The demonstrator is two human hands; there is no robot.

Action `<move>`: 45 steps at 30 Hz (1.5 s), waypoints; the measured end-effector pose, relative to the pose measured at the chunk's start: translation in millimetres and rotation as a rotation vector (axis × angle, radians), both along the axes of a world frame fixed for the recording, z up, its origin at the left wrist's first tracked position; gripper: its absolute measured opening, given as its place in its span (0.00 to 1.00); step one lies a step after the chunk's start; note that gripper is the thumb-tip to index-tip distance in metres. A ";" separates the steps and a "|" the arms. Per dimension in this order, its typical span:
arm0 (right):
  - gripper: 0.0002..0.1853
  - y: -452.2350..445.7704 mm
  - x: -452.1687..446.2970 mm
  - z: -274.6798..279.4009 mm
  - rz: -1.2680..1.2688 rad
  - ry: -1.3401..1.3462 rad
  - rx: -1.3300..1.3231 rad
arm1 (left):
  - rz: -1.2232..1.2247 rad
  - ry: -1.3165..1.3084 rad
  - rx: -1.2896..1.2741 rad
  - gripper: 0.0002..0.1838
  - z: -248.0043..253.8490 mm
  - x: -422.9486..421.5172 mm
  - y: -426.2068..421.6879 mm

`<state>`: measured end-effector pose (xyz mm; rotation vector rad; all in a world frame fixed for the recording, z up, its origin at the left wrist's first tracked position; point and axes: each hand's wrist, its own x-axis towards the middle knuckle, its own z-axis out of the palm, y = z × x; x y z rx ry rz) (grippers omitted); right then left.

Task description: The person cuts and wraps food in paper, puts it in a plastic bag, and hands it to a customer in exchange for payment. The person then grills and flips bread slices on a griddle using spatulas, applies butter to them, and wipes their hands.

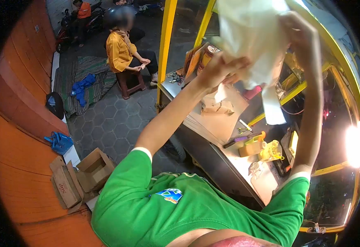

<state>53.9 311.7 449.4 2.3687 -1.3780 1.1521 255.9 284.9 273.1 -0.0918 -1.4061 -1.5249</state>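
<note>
A whitish, translucent plastic bag [245, 31] hangs raised in front of me, above the cart's counter, blurred by motion. My left hand [226, 71] grips its lower left side with the fingers bent. Higher up, my right hand [298, 32] is closed on the bag's right edge and is smeared a little. What the bag holds, if anything, cannot be made out. Beneath my hands a crumpled brown paper [217, 106] lies on a stack of brown paper sheets [213, 123]. A white strip [273, 108] hangs below the bag.
Yellow frame posts [166, 45] and glass surround the counter. On it stand a yellow container [271, 151] and a tan box [252, 147]. Open cardboard boxes [95, 171] lie on the floor to my left. A person in a yellow top [119, 51] sits on a stool [130, 84].
</note>
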 end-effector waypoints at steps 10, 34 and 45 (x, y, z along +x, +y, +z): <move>0.17 -22.6 61.9 -237.1 0.574 -0.119 0.670 | 0.743 -0.246 0.212 0.18 -131.7 26.2 2.6; 0.31 -187.4 -119.7 -485.8 0.170 -0.628 1.708 | 1.402 -1.096 -0.037 0.13 -247.8 93.1 -111.5; 0.20 -154.4 34.8 -466.0 0.574 -1.325 1.632 | 1.178 -1.118 -0.035 0.18 -215.4 122.3 -103.3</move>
